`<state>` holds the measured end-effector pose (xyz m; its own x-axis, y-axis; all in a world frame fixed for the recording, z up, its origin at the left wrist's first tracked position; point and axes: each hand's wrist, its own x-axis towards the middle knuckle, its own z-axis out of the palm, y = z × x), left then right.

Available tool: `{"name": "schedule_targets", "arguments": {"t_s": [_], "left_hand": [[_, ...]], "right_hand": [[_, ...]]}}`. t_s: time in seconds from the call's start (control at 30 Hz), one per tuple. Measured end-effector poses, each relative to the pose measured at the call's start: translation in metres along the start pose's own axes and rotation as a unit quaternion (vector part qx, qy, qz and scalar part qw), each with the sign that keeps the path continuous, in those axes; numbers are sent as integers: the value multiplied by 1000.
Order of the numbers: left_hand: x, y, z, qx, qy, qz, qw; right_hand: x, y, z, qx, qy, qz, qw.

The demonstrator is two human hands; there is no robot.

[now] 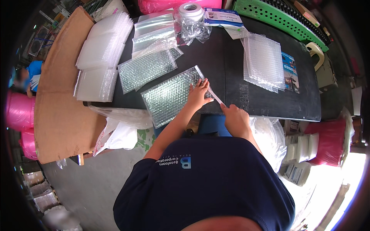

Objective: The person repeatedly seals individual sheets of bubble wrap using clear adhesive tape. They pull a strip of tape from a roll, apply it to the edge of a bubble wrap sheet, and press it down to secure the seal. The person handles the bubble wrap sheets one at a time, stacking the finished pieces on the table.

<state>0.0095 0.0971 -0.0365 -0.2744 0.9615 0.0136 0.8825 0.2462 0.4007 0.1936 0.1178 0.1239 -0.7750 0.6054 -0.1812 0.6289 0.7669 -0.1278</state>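
A silvery bubble-wrap pouch [163, 94] lies at a slant on the black table, its near corner reaching past the front edge. My left hand [199, 95] rests flat on the pouch's right end, fingers spread. My right hand [236, 115] is closed, pinching the end of a narrow white strip [216, 96]. That strip runs from the pouch's right edge down to my right fingers; it looks like a peel-off liner. Just beyond the pouch, more silvery bubble pouches [144, 71] lie overlapped.
Clear bubble bags are stacked at the left [102, 46] beside a brown board [58, 96]. Another stack of bubble bags [264, 59] lies at the right, by a blue printed sheet [291, 73]. A tape roll [190, 11] and a green perforated rail [277, 19] are at the back.
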Motion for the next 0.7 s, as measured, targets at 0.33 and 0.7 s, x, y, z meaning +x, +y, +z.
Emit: {"name": "schedule_targets", "arguments": {"t_s": [0.33, 0.7], "left_hand": [[1, -1, -2, -13, -20, 9, 1000], [1, 8, 7, 13, 27, -51, 998]], "right_hand": [[6, 1, 16, -8, -113, 34, 993], [17, 26, 60, 47, -143, 58, 987]]}}
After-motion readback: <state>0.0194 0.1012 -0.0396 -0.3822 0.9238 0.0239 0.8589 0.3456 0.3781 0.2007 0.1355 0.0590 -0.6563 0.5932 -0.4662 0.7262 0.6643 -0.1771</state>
